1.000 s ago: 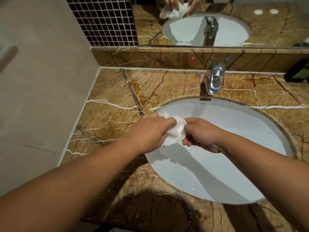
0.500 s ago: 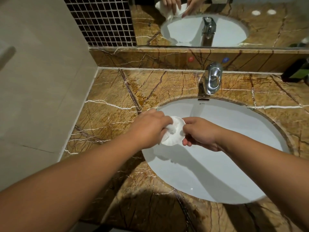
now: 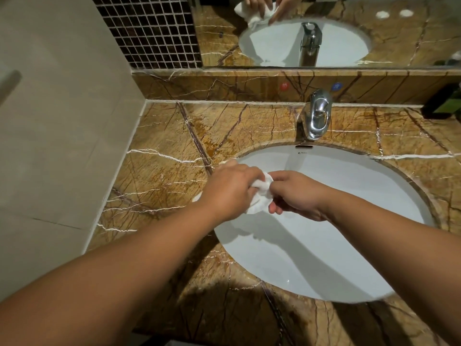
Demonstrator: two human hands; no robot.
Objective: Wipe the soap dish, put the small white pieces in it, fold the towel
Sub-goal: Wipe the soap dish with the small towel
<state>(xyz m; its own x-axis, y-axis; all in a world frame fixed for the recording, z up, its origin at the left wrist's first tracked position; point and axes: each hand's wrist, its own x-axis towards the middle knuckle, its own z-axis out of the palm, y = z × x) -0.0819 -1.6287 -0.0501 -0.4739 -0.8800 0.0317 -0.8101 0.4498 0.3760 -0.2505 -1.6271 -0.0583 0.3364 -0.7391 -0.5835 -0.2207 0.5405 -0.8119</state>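
Both hands meet over the left rim of the white sink [image 3: 349, 245]. My right hand [image 3: 296, 196] grips a small round white soap dish [image 3: 267, 193] by its edge. My left hand [image 3: 229, 191] is closed on a bunched white towel [image 3: 252, 209] and presses it against the dish. A bit of towel also peeks out left of my left wrist. Most of the dish is hidden behind the fingers. Two small white pieces [image 3: 383, 14] show only in the mirror reflection at top right.
A chrome tap [image 3: 316, 116] stands behind the basin on the brown marble counter [image 3: 169, 171]. A dark bottle [image 3: 444, 103] sits at the far right by the backsplash. A tiled wall closes the left side. The mirror [image 3: 324, 33] runs along the back.
My left hand has kept rubbing the towel over the dish, covering more of its face. Both hands stay over the sink's left rim.
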